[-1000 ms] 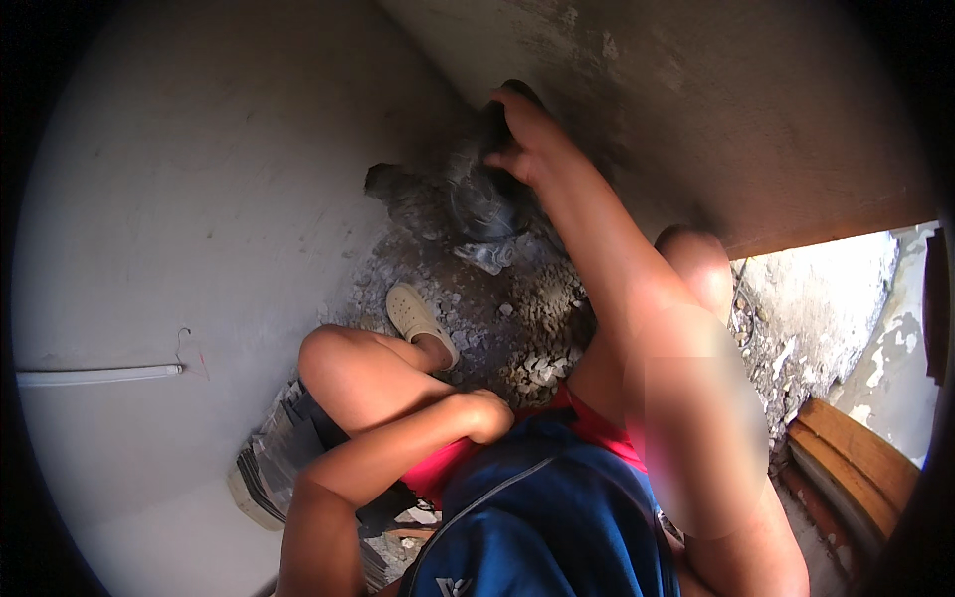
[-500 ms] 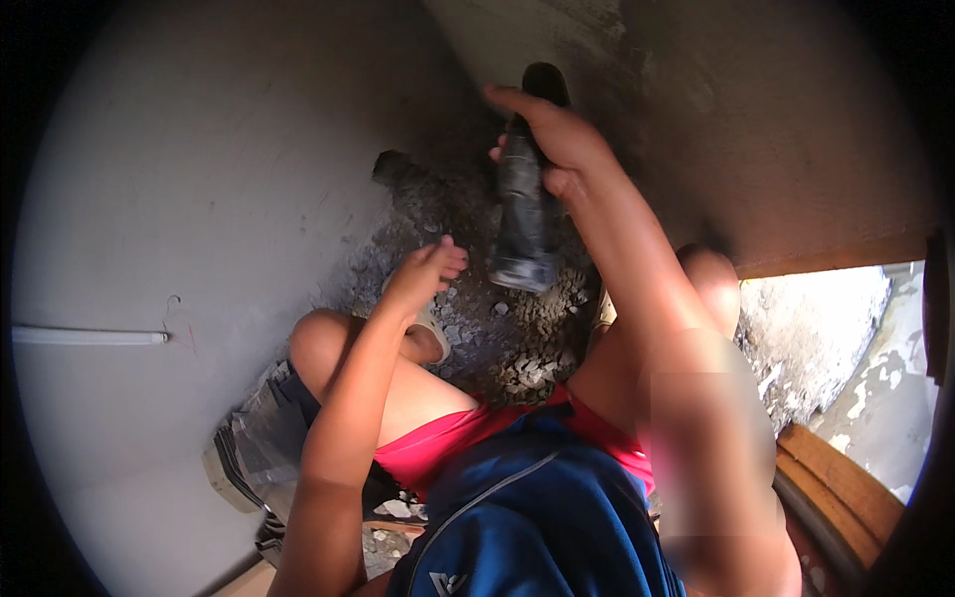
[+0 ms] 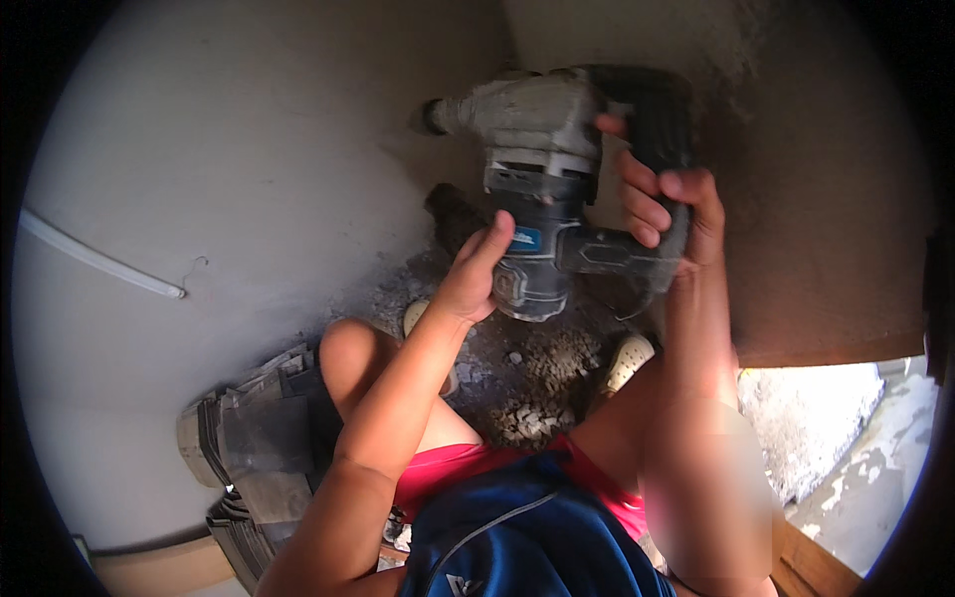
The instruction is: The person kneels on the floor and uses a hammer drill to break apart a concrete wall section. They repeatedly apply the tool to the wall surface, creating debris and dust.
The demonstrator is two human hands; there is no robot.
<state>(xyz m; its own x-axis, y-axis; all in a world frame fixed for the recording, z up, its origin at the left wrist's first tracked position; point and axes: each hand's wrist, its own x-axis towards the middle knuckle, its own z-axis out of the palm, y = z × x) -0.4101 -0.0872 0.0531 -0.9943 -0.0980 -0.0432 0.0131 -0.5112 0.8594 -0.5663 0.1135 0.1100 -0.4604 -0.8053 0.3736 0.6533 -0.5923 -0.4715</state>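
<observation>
A dusty grey and black rotary hammer drill (image 3: 542, 129) is held up in front of me, its chuck end pointing left toward the wall. My right hand (image 3: 676, 204) is wrapped round the black rear handle on the tool's right side, one finger near the trigger area. With thumb up along the casing, my left hand (image 3: 482, 269) grips the lower motor housing from the left. A black side handle (image 3: 453, 214) sticks out to the left, partly behind the tool. No bit can be made out in the chuck.
Pale walls (image 3: 199, 129) meet in a corner ahead. Broken rubble (image 3: 547, 388) covers the floor between my feet. A stack of dark sheets or panels (image 3: 264, 433) leans at the left. A white tube (image 3: 99, 249) runs along the left wall. Wooden edges (image 3: 816, 557) and a bright opening lie at the right.
The drill has been raised and turned so its full side shows. My left hand, free before, has taken hold of its motor housing. My right hand has moved right and down with the handle.
</observation>
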